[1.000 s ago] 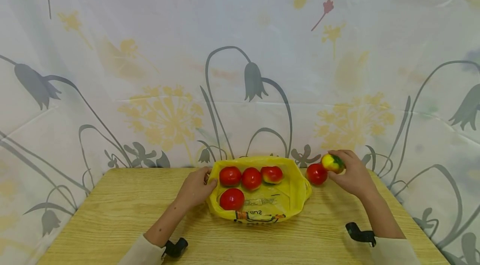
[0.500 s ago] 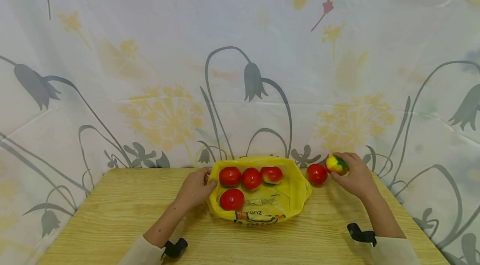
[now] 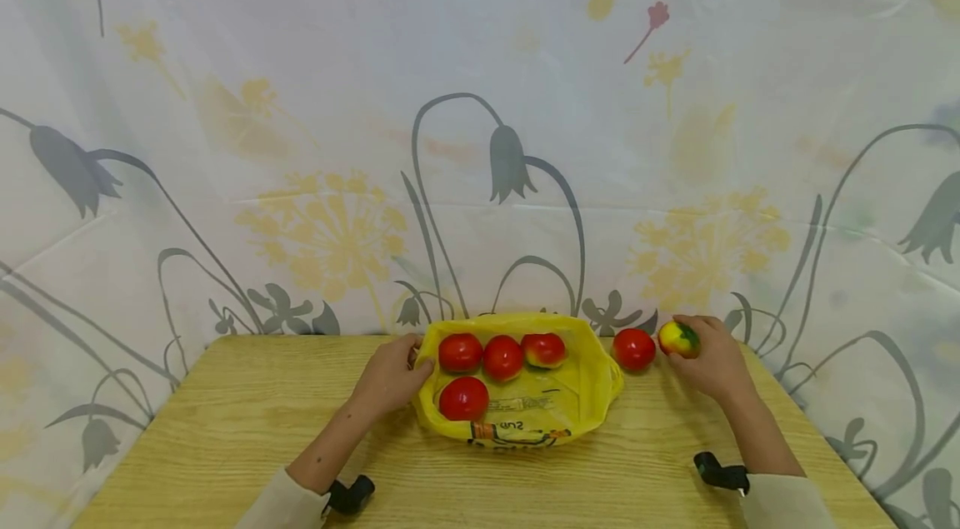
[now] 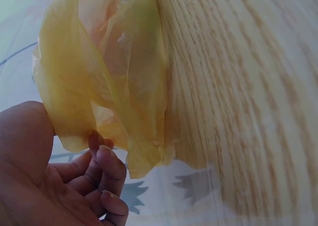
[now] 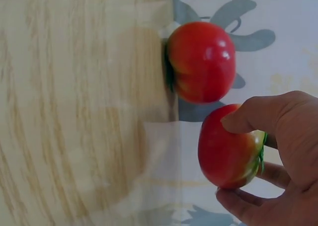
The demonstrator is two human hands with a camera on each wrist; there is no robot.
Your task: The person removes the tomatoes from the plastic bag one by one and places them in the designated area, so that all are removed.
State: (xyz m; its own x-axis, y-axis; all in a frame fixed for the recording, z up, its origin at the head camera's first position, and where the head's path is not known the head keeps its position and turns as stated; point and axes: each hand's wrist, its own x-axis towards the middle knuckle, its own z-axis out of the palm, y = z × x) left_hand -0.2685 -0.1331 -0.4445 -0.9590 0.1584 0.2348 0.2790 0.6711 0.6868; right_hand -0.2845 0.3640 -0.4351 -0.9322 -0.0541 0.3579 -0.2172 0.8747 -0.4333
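In the head view my left hand (image 3: 392,376) grips the left rim of a yellow plastic bag (image 3: 592,416) that lies spread open on the table. The left wrist view shows the thumb and fingers on the thin edge of the bag (image 4: 141,136). Several red tomatoes (image 3: 464,398) lie inside the bag, mostly along its left and far side. Right of the bag, my right hand (image 3: 712,358) holds a yellow-and-red tomato (image 3: 678,340) with green leaves on top. Just left of it a red tomato (image 3: 633,348) rests on the table; the right wrist view has both side by side.
The wooden table (image 3: 525,487) ends at a flower-printed cloth backdrop (image 3: 480,221) right behind the bag. Both tomatoes on the right are close to that far edge. A dark wrist-mounted device (image 3: 722,472) sits on the right wrist, another (image 3: 351,496) on the left.
My right hand has moved a little right and down with its tomato, away from the red tomato beside the bag. The left hand and the bag have stayed put.
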